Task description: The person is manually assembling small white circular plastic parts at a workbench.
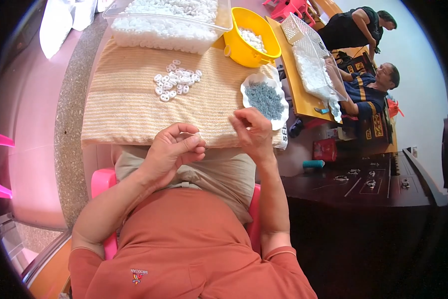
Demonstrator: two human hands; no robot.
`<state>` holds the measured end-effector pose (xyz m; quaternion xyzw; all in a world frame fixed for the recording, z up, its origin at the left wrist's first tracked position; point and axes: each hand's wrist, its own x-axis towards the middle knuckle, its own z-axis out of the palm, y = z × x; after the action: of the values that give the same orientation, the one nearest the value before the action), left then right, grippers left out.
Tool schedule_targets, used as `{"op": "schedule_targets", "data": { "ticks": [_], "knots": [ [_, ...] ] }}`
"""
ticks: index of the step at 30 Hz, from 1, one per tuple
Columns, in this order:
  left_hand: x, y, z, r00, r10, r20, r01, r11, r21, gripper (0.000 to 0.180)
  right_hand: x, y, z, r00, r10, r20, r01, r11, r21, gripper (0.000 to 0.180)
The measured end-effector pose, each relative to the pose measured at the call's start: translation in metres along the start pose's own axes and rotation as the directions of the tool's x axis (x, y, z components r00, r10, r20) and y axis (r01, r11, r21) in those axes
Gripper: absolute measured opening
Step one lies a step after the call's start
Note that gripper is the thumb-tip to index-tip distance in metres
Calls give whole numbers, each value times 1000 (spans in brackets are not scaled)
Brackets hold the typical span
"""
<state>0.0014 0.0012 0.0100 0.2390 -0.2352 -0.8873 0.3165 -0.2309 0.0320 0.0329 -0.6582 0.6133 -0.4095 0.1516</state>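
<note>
Grip state: the left hand (171, 147), at centre frame, pinches a small white plastic ring (198, 135) between thumb and forefinger, the other fingers curled in to steady it. The right hand (251, 130), just beside it, has its fingertips drawn together as if around something very small; whether it holds a piece cannot be told. Both hands hover over the near edge of the counter (92, 154), close to the body, which probably keeps fine work under the eyes.

Supplies lie within reach. A loose cluster of white plastic rings (176, 82) rests on the striped beige cloth (124, 104) in the upper centre; the cloth likely stops small parts from rolling. A white scalloped dish of small grey metal pieces (264, 98) sits right of centre, nearest the right hand. A clear plastic tub of white rings (164, 25) and a yellow plastic bowl (249, 37) stand along the top edge as bulk stock.
</note>
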Motion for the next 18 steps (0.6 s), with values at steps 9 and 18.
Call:
{"op": "schedule_targets", "data": {
  "ticks": [9,18],
  "knots": [
    [1,-2,-2,1000,-18,-1,18,999,35,19,-9,28,-35,993,-79,-91,-3,740,-672,21],
    [1,-2,-2,1000,-23,-12,24,999,47,19,-6,22,-19,976,-201,-86,109,788,-606,24]
  ]
}}
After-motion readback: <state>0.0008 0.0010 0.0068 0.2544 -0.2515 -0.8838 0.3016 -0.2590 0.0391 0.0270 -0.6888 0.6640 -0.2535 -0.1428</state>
